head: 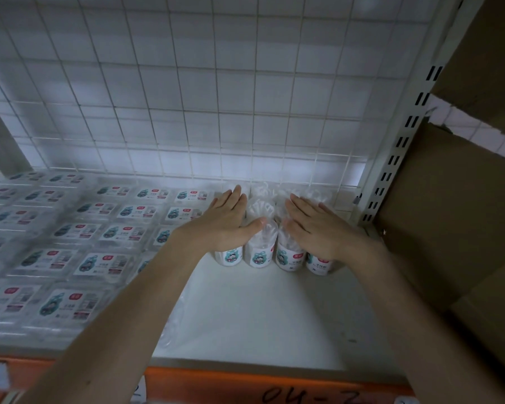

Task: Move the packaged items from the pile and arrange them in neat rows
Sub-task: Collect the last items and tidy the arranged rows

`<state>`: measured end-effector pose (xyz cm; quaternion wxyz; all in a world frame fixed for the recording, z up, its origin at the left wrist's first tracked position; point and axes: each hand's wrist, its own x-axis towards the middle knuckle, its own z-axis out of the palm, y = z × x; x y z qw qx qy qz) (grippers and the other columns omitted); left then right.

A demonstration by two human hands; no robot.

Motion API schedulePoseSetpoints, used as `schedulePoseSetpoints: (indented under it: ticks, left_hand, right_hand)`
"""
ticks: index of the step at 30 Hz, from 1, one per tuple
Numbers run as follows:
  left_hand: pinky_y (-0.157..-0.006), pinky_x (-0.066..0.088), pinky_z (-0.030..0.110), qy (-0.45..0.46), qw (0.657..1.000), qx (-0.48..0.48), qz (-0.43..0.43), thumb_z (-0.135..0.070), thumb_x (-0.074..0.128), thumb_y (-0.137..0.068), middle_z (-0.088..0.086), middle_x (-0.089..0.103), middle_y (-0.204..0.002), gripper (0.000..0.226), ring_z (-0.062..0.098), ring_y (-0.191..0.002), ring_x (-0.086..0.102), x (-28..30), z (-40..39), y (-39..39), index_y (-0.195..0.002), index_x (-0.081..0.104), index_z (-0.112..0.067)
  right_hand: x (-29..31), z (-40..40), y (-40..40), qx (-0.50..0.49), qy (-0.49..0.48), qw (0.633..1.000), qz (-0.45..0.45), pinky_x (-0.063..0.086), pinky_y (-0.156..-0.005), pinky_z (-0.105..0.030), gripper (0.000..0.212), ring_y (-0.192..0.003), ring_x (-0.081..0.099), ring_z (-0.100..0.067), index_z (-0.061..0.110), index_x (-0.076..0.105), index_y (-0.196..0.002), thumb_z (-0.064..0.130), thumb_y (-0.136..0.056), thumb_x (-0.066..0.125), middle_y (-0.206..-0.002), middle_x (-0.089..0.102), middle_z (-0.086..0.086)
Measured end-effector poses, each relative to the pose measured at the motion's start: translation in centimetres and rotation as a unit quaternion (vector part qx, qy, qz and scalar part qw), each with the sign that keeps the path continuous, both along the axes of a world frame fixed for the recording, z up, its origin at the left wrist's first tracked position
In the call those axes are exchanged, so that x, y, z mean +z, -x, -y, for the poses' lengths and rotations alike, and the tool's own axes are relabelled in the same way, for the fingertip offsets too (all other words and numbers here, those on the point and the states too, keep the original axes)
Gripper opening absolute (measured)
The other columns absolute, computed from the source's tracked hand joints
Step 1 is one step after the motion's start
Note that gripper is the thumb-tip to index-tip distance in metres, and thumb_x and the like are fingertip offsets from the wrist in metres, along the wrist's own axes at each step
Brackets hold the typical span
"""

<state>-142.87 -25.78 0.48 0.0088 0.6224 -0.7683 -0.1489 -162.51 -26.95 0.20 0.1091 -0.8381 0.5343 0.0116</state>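
Several small clear packets with teal-and-red labels (258, 256) stand upright in rows at the back right of the white shelf (263, 310). My left hand (228, 220) lies flat on the left side of this group, fingers stretched out, thumb across a packet top. My right hand (315, 225) rests flat on the right side of the group, fingers together and pointing to the back left. Neither hand grips a packet. The back rows are partly hidden under my hands.
Flat labelled packs (99, 237) lie in neat rows over the shelf's left half. A wire grid (187, 97) closes the back. A slotted metal post (397, 147) and an open cardboard box (464, 214) stand at the right. The orange shelf edge (245, 380) runs along the front.
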Motion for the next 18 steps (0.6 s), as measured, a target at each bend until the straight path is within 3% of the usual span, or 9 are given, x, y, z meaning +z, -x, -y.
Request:
schedulePoseSetpoints:
  ticks: [10,18]
  left_hand:
    - [-0.113,-0.011,0.031,0.0,0.999,-0.005,0.032,-0.06,0.01,-0.092,-0.001,-0.018,-0.154,0.074,0.012,-0.141,-0.017,0.1,0.4,-0.4,-0.146,-0.011,-0.014]
    - [-0.113,-0.012,0.031,0.035,0.998,-0.049,0.031,-0.041,0.01,-0.099,-0.004,-0.017,-0.154,0.056,0.008,-0.14,-0.016,0.1,1.1,0.9,-0.146,-0.009,-0.017]
  right_hand:
    - [0.1,0.1,0.0,-0.001,0.008,1.0,0.023,-0.007,-0.113,-0.028,0.053,-0.14,-0.01,-0.005,0.022,-0.003,-0.147,0.039,-0.099,0.012,-0.155,-0.011,0.007]
    - [-0.2,0.0,0.2,-0.006,0.016,1.0,0.002,-0.005,-0.115,-0.031,0.052,-0.141,-0.007,-0.008,0.019,-0.003,-0.147,0.034,-0.099,0.01,-0.155,-0.009,0.004]
